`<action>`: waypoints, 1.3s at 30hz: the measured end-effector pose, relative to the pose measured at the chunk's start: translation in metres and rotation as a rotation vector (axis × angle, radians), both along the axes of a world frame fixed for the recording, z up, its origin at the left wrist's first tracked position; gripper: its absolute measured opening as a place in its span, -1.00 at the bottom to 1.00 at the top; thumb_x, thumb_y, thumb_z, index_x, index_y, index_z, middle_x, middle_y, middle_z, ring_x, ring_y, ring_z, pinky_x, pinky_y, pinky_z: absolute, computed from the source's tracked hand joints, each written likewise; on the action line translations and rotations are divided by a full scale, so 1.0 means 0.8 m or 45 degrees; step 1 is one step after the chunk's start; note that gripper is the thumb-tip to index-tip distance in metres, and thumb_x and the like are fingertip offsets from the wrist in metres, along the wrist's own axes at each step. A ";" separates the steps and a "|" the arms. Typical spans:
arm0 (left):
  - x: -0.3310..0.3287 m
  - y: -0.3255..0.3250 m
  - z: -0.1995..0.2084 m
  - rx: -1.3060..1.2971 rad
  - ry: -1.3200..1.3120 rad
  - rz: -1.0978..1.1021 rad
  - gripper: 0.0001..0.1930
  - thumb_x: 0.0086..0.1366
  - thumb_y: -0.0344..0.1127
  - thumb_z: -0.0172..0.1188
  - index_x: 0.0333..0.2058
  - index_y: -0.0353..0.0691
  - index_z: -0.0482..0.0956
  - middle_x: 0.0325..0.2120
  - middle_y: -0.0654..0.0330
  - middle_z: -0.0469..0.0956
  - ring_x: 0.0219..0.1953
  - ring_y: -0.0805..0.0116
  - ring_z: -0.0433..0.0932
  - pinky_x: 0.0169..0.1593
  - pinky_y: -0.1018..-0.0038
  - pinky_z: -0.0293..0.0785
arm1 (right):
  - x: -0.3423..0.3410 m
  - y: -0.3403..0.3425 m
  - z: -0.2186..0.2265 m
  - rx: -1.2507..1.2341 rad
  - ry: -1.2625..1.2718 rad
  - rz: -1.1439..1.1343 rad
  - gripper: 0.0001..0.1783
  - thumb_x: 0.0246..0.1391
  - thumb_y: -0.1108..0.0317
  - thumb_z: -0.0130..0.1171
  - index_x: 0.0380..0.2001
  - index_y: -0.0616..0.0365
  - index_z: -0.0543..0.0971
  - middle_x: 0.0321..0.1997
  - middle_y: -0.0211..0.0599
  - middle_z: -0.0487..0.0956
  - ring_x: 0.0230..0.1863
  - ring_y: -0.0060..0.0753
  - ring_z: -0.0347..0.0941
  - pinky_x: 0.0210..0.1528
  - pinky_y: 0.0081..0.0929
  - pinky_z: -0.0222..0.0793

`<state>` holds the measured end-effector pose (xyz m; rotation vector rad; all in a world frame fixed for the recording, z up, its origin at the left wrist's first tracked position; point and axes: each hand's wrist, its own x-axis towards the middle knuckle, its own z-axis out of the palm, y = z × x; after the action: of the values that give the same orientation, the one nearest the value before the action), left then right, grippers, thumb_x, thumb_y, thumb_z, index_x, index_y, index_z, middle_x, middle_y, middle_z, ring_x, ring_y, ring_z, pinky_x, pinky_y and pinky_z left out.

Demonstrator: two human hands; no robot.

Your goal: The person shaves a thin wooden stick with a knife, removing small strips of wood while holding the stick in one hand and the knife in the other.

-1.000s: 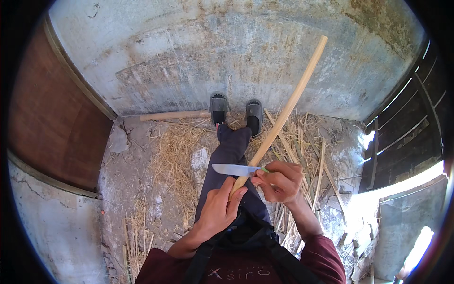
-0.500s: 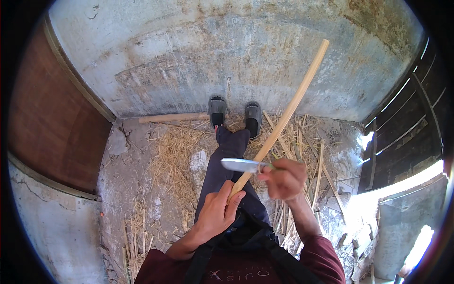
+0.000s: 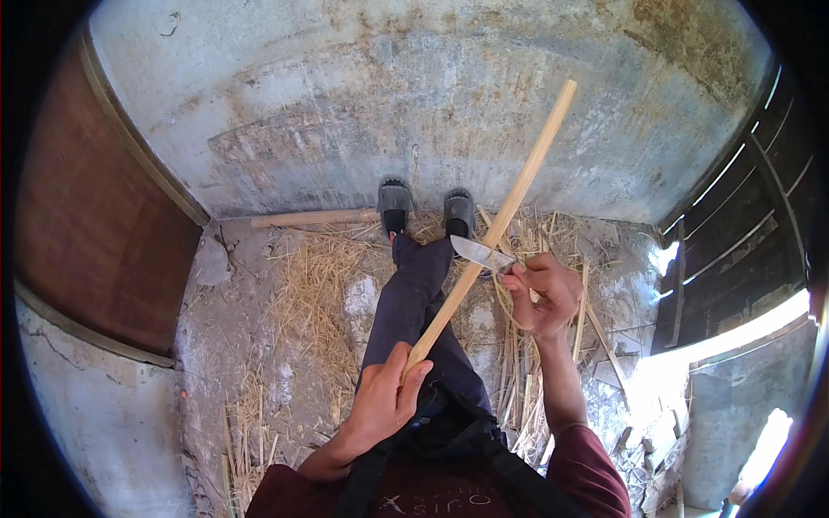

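Observation:
A long pale wooden stick [image 3: 524, 186] slants up and to the right across my lap, its far end in front of the wall. My left hand [image 3: 382, 397] is closed round its near end, thumb along the top. In my right hand [image 3: 546, 295] I grip a knife [image 3: 480, 252] by its handle, which my fingers mostly hide. The blade lies across the stick about midway along, pointing left. A thin curled shaving [image 3: 504, 302] hangs beside the stick, close to my right fingers.
Straw and shavings [image 3: 324, 281] litter the floor round my legs. Loose strips [image 3: 604, 345] lie to the right. A thicker pole [image 3: 315, 217] rests along the foot of the concrete wall [image 3: 363, 112], beside my slippers [image 3: 460, 207]. A brown panel [image 3: 112, 207] stands at the left.
My right hand and the knife have moved away from me, up along the stick. The stick's far end has swung slightly left and down. My left hand keeps its hold.

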<state>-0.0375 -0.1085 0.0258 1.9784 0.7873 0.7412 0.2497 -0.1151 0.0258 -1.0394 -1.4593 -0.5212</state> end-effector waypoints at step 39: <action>-0.067 0.042 -0.099 -0.322 0.078 0.074 -0.78 0.63 -0.27 0.09 0.08 -0.26 0.55 -0.58 0.12 0.50 -0.59 0.30 0.53 -0.45 0.33 0.39 | 0.205 -0.023 -0.383 -2.335 0.532 -0.163 -0.64 0.22 0.10 0.32 -0.14 0.17 0.76 -0.24 -0.08 0.80 -0.18 -0.16 0.73 -0.09 -0.16 0.59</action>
<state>-0.0911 -0.0749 -0.0533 1.7636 0.9305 0.5857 0.4137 -0.1331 -0.2808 -2.3864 -1.2270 1.2141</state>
